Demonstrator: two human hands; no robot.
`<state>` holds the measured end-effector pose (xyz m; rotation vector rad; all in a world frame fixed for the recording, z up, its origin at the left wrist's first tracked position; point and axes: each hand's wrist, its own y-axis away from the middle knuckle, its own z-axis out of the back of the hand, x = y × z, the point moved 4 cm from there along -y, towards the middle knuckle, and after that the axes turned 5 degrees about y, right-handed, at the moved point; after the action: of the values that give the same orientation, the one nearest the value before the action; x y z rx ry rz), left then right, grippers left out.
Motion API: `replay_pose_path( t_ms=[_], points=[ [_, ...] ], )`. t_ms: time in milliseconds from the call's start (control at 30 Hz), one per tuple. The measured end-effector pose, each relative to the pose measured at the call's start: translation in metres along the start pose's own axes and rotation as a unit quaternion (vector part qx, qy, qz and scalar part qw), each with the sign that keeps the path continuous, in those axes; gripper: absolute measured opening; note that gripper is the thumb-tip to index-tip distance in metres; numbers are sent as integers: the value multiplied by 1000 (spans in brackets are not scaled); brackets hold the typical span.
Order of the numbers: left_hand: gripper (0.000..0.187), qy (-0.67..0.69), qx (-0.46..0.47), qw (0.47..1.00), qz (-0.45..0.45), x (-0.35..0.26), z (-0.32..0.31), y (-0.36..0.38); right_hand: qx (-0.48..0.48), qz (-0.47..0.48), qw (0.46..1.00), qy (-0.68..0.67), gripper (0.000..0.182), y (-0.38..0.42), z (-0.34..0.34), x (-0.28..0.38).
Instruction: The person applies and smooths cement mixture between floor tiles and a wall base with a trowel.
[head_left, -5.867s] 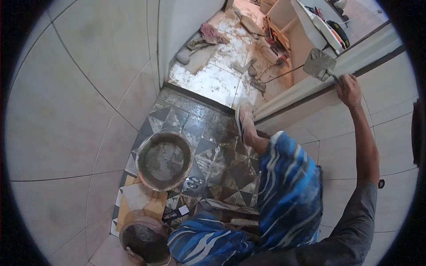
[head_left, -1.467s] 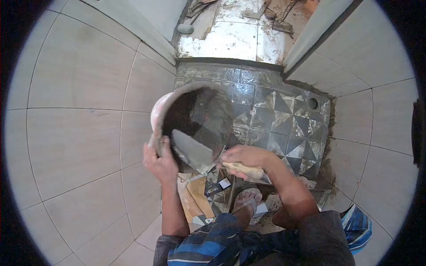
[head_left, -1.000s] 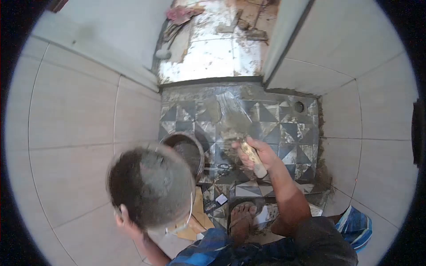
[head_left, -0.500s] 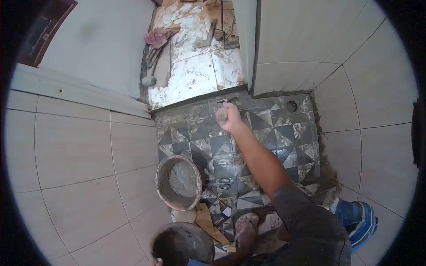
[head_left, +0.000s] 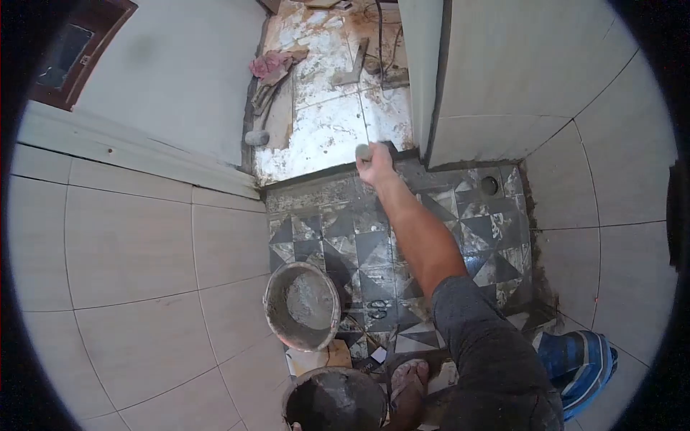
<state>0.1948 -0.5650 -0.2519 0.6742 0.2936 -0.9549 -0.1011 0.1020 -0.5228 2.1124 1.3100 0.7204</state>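
My right hand [head_left: 375, 167] reaches far forward to the doorway sill, closed round the rounded handle of a trowel [head_left: 389, 146]. Its dark blade shows only in part beside my fingers. Of my left hand [head_left: 296, 427], just a fingertip appears at the bottom, against the rim of a dark bucket [head_left: 286, 404] with wet grey residue inside. A second bucket [head_left: 267, 305], holding grey mortar or cement slurry, stands ahead of it on the patterned floor tiles [head_left: 371, 248]. The tiles are smeared with grey.
A round drain hole [head_left: 489, 186] lies near the far right corner. A tool with two looped handles [head_left: 377, 309] rests beside the mortar bucket. Past the sill are a mallet [head_left: 256, 137], a pink cloth [head_left: 267, 66] and a metal square [head_left: 353, 68]. Tiled walls [head_left: 129, 244] close in both sides.
My right hand has moved from the floor just inside the sill up to the sill with the trowel. The dark bucket has shifted right with my left hand. The view has shifted slightly.
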Motion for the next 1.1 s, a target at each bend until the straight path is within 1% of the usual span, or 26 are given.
replay_pose_path(
  t_ms=[33,67,133,167,233,300,367,400,467,500,567,600,667,700,733,800,933,1000,1033,1100],
  points=[
    [71,-6,1,1000,8,4,-2,3,55,15,998,4,10,0,-6,0],
    [71,-13,2,1000,16,9,-4,7,114,-8,993,13,10,7,-17,2],
    [71,-28,5,999,31,14,-5,16,227,-11,971,76,11,40,-30,2],
    [71,-30,6,999,33,15,-10,17,225,-10,971,78,11,60,-38,3],
    [71,-32,9,999,39,16,-18,26,227,-42,973,3,9,106,-35,-3],
    [70,-27,12,999,34,12,-31,28,183,-86,977,67,10,133,-5,-11],
    [70,-27,7,999,24,6,-38,21,57,-46,993,89,10,153,28,-20],
    [70,-34,3,999,25,7,-35,22,55,-50,994,86,10,143,52,-21],
    [70,-46,-4,998,32,11,-32,25,107,-162,980,47,10,113,105,-30],
    [70,-51,-7,998,35,14,-31,25,104,-165,980,46,10,108,113,-29],
    [70,-61,-12,997,42,18,-28,27,0,-62,994,91,12,88,129,-17],
    [69,-65,-15,997,45,20,-28,28,-2,-65,994,91,12,78,134,-15],
    [69,-70,-19,996,53,23,-28,31,55,-26,997,49,14,55,136,-5],
    [69,-71,-21,996,55,15,-30,38,61,-20,996,67,15,47,130,0],
    [69,-69,-22,996,56,23,-28,33,62,-21,996,68,15,40,123,4],
    [68,-69,-26,996,53,19,-25,36,-17,-53,992,114,16,42,102,12],
    [66,-72,-34,996,45,13,-20,37,-9,-29,996,88,15,20,76,7],
    [65,-76,-40,996,40,9,-15,35,37,-43,993,107,14,3,70,-1],
    [65,-77,-42,995,39,8,-13,36,37,-46,993,107,14,-8,71,-6],
    [64,-81,-45,995,38,7,-10,38,122,-97,983,93,13,-30,76,-23]
  ],
)
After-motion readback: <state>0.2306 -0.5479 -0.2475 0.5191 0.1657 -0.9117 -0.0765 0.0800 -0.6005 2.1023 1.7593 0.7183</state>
